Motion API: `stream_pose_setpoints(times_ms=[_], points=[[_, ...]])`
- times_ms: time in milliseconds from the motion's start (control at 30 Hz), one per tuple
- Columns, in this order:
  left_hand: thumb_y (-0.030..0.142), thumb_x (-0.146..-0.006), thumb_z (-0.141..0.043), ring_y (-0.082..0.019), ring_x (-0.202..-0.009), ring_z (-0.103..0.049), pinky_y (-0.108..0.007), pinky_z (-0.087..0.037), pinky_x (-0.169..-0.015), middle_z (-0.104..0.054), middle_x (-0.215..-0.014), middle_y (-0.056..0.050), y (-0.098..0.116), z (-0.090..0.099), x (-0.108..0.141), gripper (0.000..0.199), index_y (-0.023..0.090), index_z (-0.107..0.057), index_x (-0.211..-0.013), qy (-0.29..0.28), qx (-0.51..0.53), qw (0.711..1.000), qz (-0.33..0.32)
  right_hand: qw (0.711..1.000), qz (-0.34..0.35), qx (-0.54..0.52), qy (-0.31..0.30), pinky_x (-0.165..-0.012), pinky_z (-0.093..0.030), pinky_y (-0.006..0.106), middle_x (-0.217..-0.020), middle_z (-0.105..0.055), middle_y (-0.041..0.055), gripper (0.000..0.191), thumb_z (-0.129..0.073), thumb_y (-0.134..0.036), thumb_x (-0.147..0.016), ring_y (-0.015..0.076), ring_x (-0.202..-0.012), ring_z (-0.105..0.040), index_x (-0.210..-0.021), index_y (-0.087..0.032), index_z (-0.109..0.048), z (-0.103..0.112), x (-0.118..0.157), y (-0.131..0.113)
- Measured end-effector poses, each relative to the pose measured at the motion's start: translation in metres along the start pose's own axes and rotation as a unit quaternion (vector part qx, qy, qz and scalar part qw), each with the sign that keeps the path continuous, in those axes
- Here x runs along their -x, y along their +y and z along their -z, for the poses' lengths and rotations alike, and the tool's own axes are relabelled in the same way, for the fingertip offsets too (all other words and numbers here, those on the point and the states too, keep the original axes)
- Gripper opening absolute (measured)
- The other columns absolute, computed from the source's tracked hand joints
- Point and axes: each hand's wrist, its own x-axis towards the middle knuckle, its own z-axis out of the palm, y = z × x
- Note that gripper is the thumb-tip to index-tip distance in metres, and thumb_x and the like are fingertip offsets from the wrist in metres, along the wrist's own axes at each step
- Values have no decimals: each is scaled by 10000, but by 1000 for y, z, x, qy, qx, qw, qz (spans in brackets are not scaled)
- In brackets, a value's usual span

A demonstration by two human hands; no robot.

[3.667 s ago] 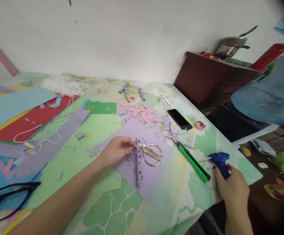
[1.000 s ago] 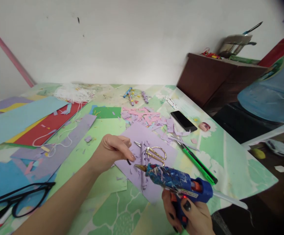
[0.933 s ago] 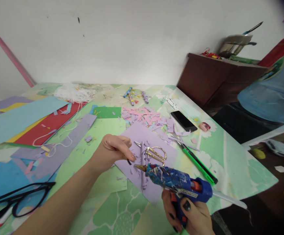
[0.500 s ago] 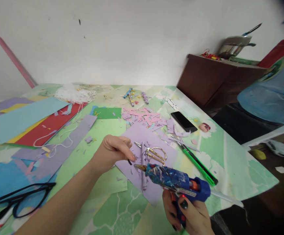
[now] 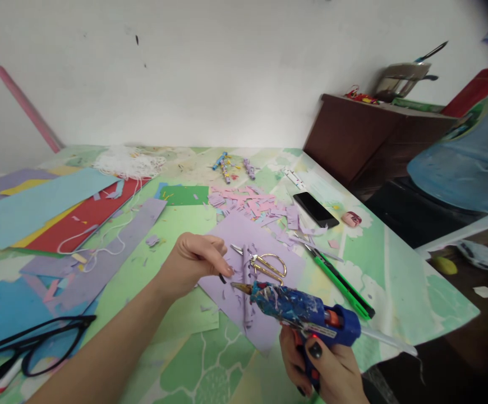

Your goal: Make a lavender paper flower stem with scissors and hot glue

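My right hand [image 5: 322,362] is wrapped round the handle of a blue glue gun [image 5: 298,306], its red light lit and a clear glue stick [image 5: 389,341] jutting from the back. The metal nozzle points left, close to the fingertips of my left hand [image 5: 204,259]. Those fingers are pinched together; whatever they hold, if anything, is too small to make out. Beneath lies a purple paper sheet [image 5: 222,238] bearing a rolled purple paper tube [image 5: 247,306] and gold-handled scissors [image 5: 265,268], which lie across the tube's upper part.
A green utility knife [image 5: 340,283], a phone [image 5: 315,209] and a pink case [image 5: 351,219] lie to the right. Pink and purple scraps [image 5: 248,201] spread behind the sheet. White string [image 5: 128,163], coloured paper [image 5: 42,196] and black glasses [image 5: 54,342] are on the left.
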Motion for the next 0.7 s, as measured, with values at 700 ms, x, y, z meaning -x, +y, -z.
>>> stream_pose_setpoints(times_ms=[700], points=[[30, -703, -639, -82, -475, -313, -269, -174, -459, -384, -478, 33, -1, 6, 2, 258, 260, -754, -687, 32, -88, 995, 17, 776, 271, 532, 203, -516, -389, 243, -684, -592, 23, 297, -510, -478, -777, 138, -545, -505, -867, -202, -578, 18, -7, -12]])
